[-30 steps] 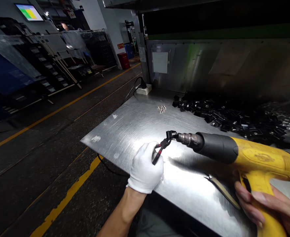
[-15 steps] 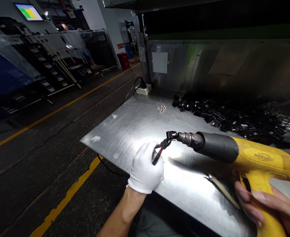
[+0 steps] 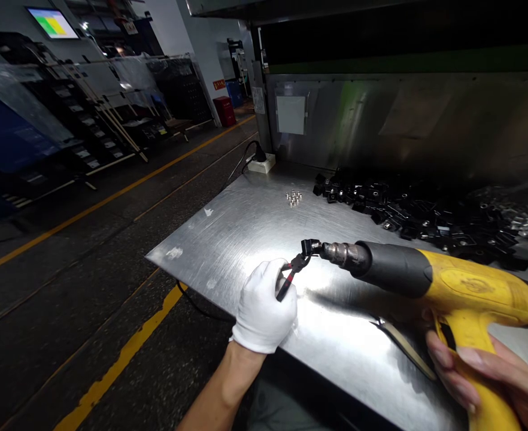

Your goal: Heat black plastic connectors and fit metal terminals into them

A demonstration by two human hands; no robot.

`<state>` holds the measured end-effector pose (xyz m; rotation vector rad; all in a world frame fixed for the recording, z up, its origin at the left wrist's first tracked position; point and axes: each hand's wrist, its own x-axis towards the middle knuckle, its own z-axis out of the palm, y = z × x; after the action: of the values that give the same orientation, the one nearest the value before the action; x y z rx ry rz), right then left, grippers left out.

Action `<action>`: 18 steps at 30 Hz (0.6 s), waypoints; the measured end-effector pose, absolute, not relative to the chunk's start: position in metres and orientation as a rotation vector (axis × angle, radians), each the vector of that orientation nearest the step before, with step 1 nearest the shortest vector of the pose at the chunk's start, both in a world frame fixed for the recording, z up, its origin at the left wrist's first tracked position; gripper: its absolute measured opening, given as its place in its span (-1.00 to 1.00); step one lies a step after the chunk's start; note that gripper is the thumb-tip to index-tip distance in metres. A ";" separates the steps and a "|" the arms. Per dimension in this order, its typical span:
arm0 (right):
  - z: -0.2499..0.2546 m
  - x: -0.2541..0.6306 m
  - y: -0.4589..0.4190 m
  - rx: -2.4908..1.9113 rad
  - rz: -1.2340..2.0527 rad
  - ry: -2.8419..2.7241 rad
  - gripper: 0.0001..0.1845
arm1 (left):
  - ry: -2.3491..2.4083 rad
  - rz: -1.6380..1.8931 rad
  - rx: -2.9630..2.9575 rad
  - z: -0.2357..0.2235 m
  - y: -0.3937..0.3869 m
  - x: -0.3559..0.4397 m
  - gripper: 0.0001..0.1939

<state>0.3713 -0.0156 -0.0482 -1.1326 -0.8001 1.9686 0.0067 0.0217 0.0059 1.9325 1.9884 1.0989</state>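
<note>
My left hand (image 3: 264, 310), in a white glove, is closed around small red-handled pliers (image 3: 291, 273) above the near edge of the steel table (image 3: 246, 227). The pliers' jaws pinch a small black plastic part (image 3: 309, 245). My bare right hand (image 3: 484, 371) grips the handle of a yellow heat gun (image 3: 448, 287) at the lower right. The gun's metal nozzle (image 3: 341, 253) points left and nearly touches the black part.
A heap of black plastic parts (image 3: 425, 212) lies at the back right of the table. Several small silver pieces (image 3: 293, 197) sit mid-table. A white power strip (image 3: 260, 161) rests at the far corner. A curved metal tool (image 3: 401, 344) lies under the gun. To the left is factory floor with yellow lines.
The heat gun and both hands have shifted very slightly left and up. The grips are unchanged.
</note>
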 end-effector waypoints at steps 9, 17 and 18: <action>-0.048 0.371 -0.019 -1.105 1.942 -0.815 -0.53 | 1.990 1.105 1.934 0.005 0.022 0.007 -0.71; -0.037 0.360 -0.020 -1.194 1.864 -0.743 -0.62 | 1.996 1.122 1.932 0.005 0.022 0.007 -0.72; -0.036 0.359 -0.019 -1.201 1.860 -0.735 -0.63 | 1.994 1.123 1.932 0.005 0.022 0.007 -0.73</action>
<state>0.3588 -0.0194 -0.0356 -1.2012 -0.7350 1.8601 0.0071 0.0223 0.0050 1.9317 1.9939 1.1228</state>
